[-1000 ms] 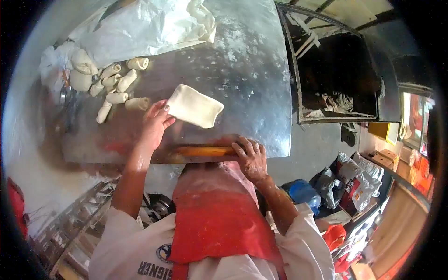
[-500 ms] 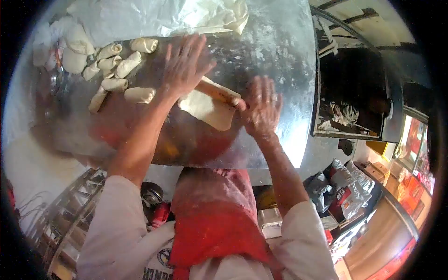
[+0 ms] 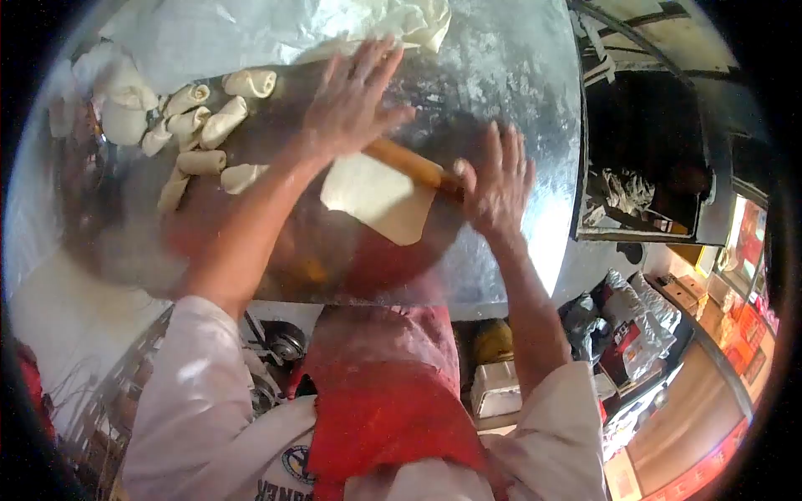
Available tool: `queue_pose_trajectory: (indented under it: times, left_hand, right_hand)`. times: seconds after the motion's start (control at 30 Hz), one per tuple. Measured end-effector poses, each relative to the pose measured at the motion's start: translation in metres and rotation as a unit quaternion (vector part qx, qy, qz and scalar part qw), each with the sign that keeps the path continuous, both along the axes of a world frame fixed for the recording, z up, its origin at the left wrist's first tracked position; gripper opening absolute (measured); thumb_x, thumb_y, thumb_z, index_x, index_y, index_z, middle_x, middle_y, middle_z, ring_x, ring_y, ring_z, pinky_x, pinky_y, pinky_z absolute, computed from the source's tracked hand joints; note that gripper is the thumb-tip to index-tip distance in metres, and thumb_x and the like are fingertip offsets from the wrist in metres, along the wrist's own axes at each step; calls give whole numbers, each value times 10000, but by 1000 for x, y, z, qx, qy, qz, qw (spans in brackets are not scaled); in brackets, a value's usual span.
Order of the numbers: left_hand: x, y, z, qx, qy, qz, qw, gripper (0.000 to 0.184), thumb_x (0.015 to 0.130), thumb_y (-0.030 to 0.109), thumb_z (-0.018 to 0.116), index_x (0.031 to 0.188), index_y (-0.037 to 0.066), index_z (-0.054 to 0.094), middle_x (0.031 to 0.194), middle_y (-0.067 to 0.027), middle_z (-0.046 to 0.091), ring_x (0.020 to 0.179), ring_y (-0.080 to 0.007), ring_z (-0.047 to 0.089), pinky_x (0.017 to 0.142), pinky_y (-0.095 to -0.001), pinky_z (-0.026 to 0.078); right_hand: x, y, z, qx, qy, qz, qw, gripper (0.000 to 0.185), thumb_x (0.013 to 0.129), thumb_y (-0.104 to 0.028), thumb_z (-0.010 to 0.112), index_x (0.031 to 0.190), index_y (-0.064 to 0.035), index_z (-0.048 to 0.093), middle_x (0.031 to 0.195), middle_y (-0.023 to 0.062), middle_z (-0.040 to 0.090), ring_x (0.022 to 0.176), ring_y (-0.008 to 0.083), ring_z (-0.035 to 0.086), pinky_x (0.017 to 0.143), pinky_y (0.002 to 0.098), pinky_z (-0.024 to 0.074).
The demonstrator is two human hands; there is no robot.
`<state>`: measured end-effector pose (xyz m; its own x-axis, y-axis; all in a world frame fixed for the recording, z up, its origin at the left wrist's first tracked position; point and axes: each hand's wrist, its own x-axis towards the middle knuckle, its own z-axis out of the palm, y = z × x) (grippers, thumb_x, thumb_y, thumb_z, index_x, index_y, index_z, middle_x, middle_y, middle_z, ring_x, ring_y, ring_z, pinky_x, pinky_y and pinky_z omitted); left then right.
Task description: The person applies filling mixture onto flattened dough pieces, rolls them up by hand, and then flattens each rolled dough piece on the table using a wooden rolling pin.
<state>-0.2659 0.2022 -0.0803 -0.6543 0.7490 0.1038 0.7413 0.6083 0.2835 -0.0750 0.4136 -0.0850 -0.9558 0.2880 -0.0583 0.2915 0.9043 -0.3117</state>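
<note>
Spread and grasping nothing, left hand (image 3: 351,104) and right hand (image 3: 499,185) lie over the brown wooden rolling pin (image 3: 409,163), which has reached the far edge of the pale flat dough (image 3: 380,200), probably thinning it.

Left hand (image 3: 347,117) and right hand (image 3: 497,185), fingers (image 3: 510,152) spread, press a rolling pin (image 3: 409,163) across dough (image 3: 378,200).

The metal table (image 3: 528,93) gleams, smeared with whitish patches towards the far right! Around the middle, the dough sheet (image 3: 378,200) lies flat, and over on the left it's a real crowd: rolled dough pieces (image 3: 224,121), several touching, a pale lump (image 3: 124,123) just left of them. Crumpled whitish sheeting (image 3: 242,33) sprawls along the far side.
</note>
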Motion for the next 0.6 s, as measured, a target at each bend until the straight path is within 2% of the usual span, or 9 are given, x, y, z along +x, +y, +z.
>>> queue_pose_trajectory:
  times: [0.07, 0.1, 0.13, 0.2, 0.3, 0.43, 0.53, 0.57, 0.6]
  left_hand:
    - [23, -27, 0, -19, -11, -15, 1000, 930, 934, 628, 577, 1587, 22, 312, 1651, -188, 315, 1528, -375, 295, 1241, -573, 212]
    - [51, -55, 7, -55, -34, -62, 996, 976, 918, 627, 607, 1581, -21, 301, 1650, -223, 297, 1535, -385, 278, 1234, -578, 221]
    - [83, -81, 23, -69, -86, -44, 993, 1022, 898, 635, 627, 1575, -53, 292, 1648, -239, 289, 1536, -400, 269, 1230, -573, 228]
    - [116, -114, 39, -140, -93, -73, 983, 1057, 888, 678, 603, 1570, -66, 289, 1647, -251, 283, 1538, -402, 265, 1231, -572, 221]
    - [84, -90, 13, -92, -62, -58, 992, 1012, 918, 709, 538, 1590, -8, 294, 1661, -208, 287, 1538, -385, 274, 1233, -575, 213]
    - [-10, 5, -8, 17, 39, 6, 999, 927, 925, 744, 472, 1589, 106, 366, 1663, -129, 326, 1527, -349, 311, 1227, -585, 215]
    - [33, -31, -1, -19, 50, -28, 998, 954, 915, 754, 480, 1577, 74, 379, 1649, -156, 340, 1526, -367, 305, 1217, -605, 221]
    - [67, -56, 7, -17, -7, -32, 999, 980, 911, 759, 490, 1571, 45, 374, 1640, -181, 343, 1530, -389, 287, 1205, -625, 234]
    - [104, -82, 17, -32, -35, -16, 999, 1003, 881, 732, 575, 1562, 23, 378, 1633, -196, 346, 1535, -405, 269, 1192, -639, 244]
  right_hand:
    - [31, -18, -2, -15, 36, 36, 999, 843, 997, -619, 486, 1611, -71, 307, 1667, 212, 281, 1545, 392, 257, 1223, 612, 200]
    - [59, -38, 2, -30, -63, 60, 996, 885, 997, -625, 478, 1617, -31, 261, 1673, 215, 264, 1551, 382, 248, 1233, 587, 200]
    - [91, -63, 6, -51, -20, 82, 995, 952, 955, -636, 562, 1567, 47, 304, 1611, 279, 346, 1496, 431, 347, 1200, 582, 274]
    - [122, -88, 26, -22, -35, 129, 991, 936, 970, -635, 547, 1559, 54, 312, 1603, 302, 345, 1504, 417, 341, 1201, 563, 274]
    - [91, -52, -3, -53, 38, 114, 991, 913, 967, -630, 553, 1576, 8, 316, 1619, 265, 341, 1502, 417, 340, 1198, 586, 263]
    - [-19, 16, -4, 60, 48, 25, 997, 863, 964, -615, 551, 1606, -83, 328, 1616, 242, 367, 1495, 424, 348, 1192, 619, 264]
    - [22, -10, -1, 25, 45, 84, 995, 867, 970, -605, 545, 1623, -95, 290, 1635, 219, 344, 1507, 403, 326, 1176, 629, 281]
    - [49, -30, 6, 11, -2, 107, 994, 787, 1011, -486, 520, 1639, -99, 244, 1654, 184, 316, 1519, 368, 308, 1173, 619, 281]
    - [82, -49, -7, 48, 31, 127, 990, 790, 912, -443, 671, 1564, -90, 397, 1562, 178, 462, 1406, 384, 472, 1114, 556, 371]
